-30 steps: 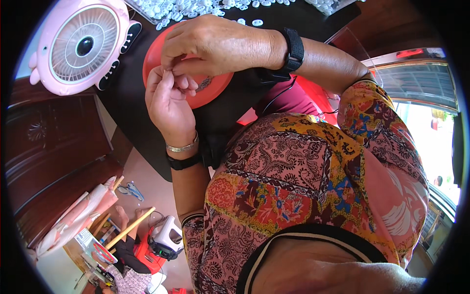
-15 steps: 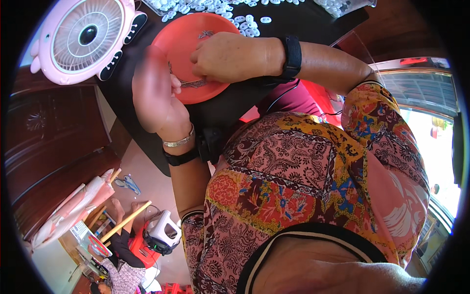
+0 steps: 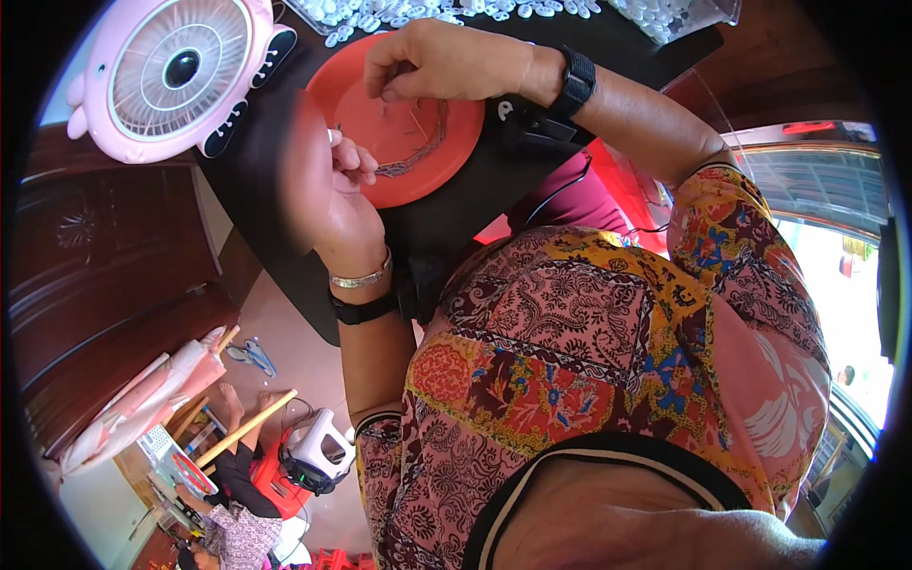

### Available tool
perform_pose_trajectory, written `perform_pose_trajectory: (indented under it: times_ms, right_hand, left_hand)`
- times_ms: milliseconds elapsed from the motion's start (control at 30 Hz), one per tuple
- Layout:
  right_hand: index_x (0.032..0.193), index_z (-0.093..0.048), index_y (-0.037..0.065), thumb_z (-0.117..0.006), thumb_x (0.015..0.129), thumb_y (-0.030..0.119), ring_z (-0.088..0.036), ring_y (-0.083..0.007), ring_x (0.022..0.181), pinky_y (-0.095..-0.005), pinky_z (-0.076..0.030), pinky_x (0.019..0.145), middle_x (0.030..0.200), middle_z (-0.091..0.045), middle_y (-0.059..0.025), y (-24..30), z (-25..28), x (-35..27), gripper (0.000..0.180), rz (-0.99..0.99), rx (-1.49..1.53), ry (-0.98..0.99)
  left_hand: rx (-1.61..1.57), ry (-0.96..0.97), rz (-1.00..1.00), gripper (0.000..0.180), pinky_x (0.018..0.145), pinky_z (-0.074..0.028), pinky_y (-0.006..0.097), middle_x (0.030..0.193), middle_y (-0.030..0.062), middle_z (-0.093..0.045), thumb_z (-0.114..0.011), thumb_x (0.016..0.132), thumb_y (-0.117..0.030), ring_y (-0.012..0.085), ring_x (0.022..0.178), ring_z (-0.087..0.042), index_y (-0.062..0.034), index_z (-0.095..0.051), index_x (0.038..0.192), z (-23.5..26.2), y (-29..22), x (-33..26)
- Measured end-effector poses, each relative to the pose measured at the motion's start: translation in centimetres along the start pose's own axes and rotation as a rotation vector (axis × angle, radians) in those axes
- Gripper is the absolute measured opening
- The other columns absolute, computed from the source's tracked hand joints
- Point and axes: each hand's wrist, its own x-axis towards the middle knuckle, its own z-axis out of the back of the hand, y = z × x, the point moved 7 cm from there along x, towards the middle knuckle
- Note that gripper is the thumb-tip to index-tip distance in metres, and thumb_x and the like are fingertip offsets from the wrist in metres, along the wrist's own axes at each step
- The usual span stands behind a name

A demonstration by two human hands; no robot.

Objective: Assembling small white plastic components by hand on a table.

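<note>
A red round plate (image 3: 418, 180) lies on the black table (image 3: 256, 199), with a dark beaded strand (image 3: 423, 152) curving across it. My left hand (image 3: 328, 195), wearing a bracelet and a black band, hovers blurred over the plate's left rim and pinches a small white bead (image 3: 332, 136). My right hand (image 3: 446, 62), with a black watch on the wrist, is above the plate's far edge. Its fingertips are pinched together, and whatever is between them is too small to make out.
A pink desk fan (image 3: 176, 71) stands at the table's far left. Several white beads (image 3: 456, 11) are scattered along the far edge beside a clear box (image 3: 679, 17). A dark wooden cabinet (image 3: 95, 266) is on the left. Below, a person (image 3: 233, 532) sits on the floor among clutter.
My left hand has drawn back from the right hand toward the plate's left rim. My right hand has lifted toward the plate's far edge, uncovering the beaded strand.
</note>
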Motion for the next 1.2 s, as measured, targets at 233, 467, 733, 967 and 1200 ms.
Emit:
perform_pose_trajectory:
  times_ms: [233, 467, 733, 967, 1200]
  right_hand:
    - [0.101, -0.063, -0.001, -0.061, 0.086, 0.006, -0.059, -0.0066, 0.081, -0.021, -0.048, 0.074, 0.088, -0.065, -0.0018, 0.6, 0.3, 1.5, 0.017, -0.014, 0.34, 0.068]
    - [0.1, -0.063, 0.0, -0.058, 0.088, 0.008, -0.058, -0.0067, 0.083, -0.0225, -0.047, 0.077, 0.088, -0.064, -0.0014, 1.0, -1.0, 0.9, 0.015, 0.061, 0.371, 0.021]
    - [0.101, -0.062, 0.001, -0.057, 0.09, 0.008, -0.057, -0.0057, 0.082, -0.0215, -0.047, 0.074, 0.088, -0.063, -0.0009, 0.5, -0.9, 0.2, 0.014, -0.058, 0.444, 0.046]
    - [0.101, -0.061, 0.001, -0.059, 0.089, 0.004, -0.058, -0.0053, 0.084, -0.0212, -0.048, 0.076, 0.088, -0.063, 0.0007, 1.3, -1.0, 0.1, 0.012, 0.056, 0.518, 0.02]
    - [0.098, -0.062, 0.0, -0.063, 0.086, 0.0, -0.06, -0.0063, 0.087, -0.0215, -0.048, 0.081, 0.09, -0.065, -0.0014, 1.5, -1.0, 0.0, 0.012, 0.08, 0.629, -0.013]
  left_hand:
    - [0.1, 0.012, 0.001, 0.016, 0.053, -0.038, 0.025, 0.069, 0.0059, -0.051, -0.047, 0.092, -0.016, 0.0163, 0.06, -0.051, -0.001, -0.052, 0.087, -0.7, -0.4, -0.7]
    - [0.106, 0.003, 0.02, 0.014, 0.053, -0.039, 0.023, 0.069, 0.0049, -0.053, -0.047, 0.092, -0.013, 0.0142, 0.059, -0.053, -0.0013, -0.053, 0.088, -0.8, -0.6, -1.0]
    - [0.442, -0.002, -0.044, 0.011, 0.06, -0.044, 0.021, 0.083, 0.0053, -0.062, -0.055, 0.09, -0.011, 0.0104, 0.076, -0.059, -0.0004, -0.059, 0.09, -1.6, -0.9, -1.7]
    - [0.388, -0.013, 0.001, 0.012, 0.059, -0.043, 0.022, 0.079, 0.0052, -0.06, -0.053, 0.09, -0.012, 0.0115, 0.07, -0.058, -0.0007, -0.057, 0.089, -1.4, -0.7, -1.7]
    - [0.308, 0.021, 0.059, 0.017, 0.053, -0.038, 0.022, 0.066, 0.0021, -0.05, -0.049, 0.091, -0.015, 0.0107, 0.055, -0.05, -0.0019, -0.053, 0.082, -1.2, -0.3, -1.6]
